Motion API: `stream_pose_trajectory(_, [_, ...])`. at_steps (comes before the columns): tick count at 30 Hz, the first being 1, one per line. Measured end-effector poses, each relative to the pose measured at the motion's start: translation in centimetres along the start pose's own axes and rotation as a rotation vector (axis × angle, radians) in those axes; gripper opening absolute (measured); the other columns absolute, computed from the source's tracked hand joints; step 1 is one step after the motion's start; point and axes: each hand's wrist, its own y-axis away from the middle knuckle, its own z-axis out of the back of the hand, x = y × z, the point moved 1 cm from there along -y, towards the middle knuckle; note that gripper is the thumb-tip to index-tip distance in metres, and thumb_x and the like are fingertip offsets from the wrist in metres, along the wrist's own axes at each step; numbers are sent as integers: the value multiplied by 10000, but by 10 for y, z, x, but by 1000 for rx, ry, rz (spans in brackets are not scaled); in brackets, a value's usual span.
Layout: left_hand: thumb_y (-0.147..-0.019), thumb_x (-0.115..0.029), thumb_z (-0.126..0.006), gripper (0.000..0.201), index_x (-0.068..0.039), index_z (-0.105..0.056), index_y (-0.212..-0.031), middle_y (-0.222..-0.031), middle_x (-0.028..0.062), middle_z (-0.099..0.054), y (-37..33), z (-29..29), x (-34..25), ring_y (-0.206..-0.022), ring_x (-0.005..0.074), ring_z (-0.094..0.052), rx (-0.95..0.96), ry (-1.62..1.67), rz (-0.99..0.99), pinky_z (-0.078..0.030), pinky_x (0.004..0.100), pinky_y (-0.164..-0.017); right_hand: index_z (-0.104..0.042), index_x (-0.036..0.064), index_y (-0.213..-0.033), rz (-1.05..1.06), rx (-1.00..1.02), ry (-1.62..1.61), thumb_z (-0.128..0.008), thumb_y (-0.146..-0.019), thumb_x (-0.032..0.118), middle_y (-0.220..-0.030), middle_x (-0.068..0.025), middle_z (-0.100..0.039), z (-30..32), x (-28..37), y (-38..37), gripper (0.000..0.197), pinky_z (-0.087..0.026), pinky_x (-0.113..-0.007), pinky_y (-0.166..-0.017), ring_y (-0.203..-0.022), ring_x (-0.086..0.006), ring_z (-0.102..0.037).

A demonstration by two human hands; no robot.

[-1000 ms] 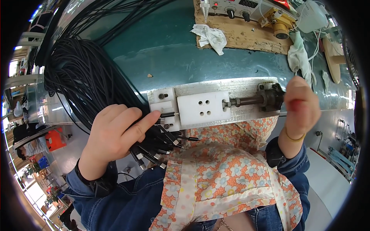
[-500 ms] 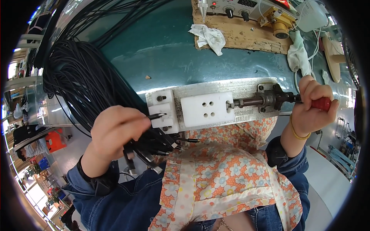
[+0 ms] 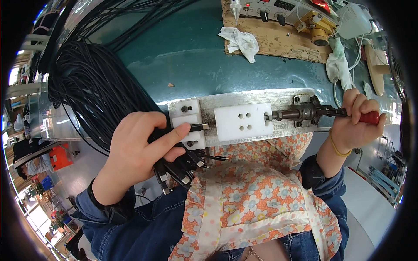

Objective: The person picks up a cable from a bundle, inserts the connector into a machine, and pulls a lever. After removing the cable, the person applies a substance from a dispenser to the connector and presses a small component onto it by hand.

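My left hand (image 3: 141, 145) bends over the left white block (image 3: 187, 141) of a metal fixture. Its index finger presses a black cable plug (image 3: 199, 127) into the block's slot, and the plug's metal tip points right. The thumb lies lower, over other black cable ends (image 3: 185, 167). My right hand (image 3: 355, 117) is closed round the red handle (image 3: 370, 118) of a push-pull toggle clamp (image 3: 305, 112). The clamp's rod meets a larger white block (image 3: 244, 122) with several holes. A gap separates the two blocks on the metal base plate (image 3: 217, 99).
A thick bundle of black cables (image 3: 87, 78) covers the table's left side. At the back, a cardboard sheet (image 3: 274, 41) carries a control box (image 3: 270, 12) and a yellow fitting (image 3: 315, 26). A white cloth (image 3: 241, 42), a glove (image 3: 338, 63) and a translucent bottle (image 3: 353, 21) lie around it.
My left hand has moved right and set the plug into the left block's slot, index finger now on top. The larger block sits slightly further right in view; my right hand keeps its grip.
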Motion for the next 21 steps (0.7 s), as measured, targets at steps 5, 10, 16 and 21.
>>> stream_pose_trajectory(5, [-668,-245,-726,381,-71,-656,-1000,-822,72,-530,4,0,1,-660,233,-534,4,-4,5,-446,333,-573,-510,52,-684,380,724,935,-378,-922,291,-523,-35,-426,-49,2,3,362,-293,-295,-495,-499,-162,-370])
stream_pose_trajectory(10, [-656,-169,-757,315,-53,-652,-930,-813,74,-533,9,10,12,-655,228,-539,-157,174,-92,-445,335,-558,-496,9,-648,279,456,532,-480,-888,221,-546,-59,-453,-32,4,4,320,-302,-294,-473,-516,-168,-421])
stream_pose_trajectory(16, [-635,-117,-758,297,-29,-642,-893,-806,84,-544,13,0,14,-643,225,-542,-139,424,44,-449,323,-547,-510,-16,-683,164,387,450,-453,-910,288,-537,-55,-450,-32,5,4,384,-289,-285,-478,-515,-165,-404])
stream_pose_trajectory(21, [-638,-96,-678,341,-55,-649,-975,-833,83,-545,6,-8,10,-654,211,-531,-127,250,-64,-446,317,-559,-508,16,-697,184,267,349,-350,-937,378,-500,-28,-409,-24,-2,7,462,-271,-282,-505,-496,-152,-343])
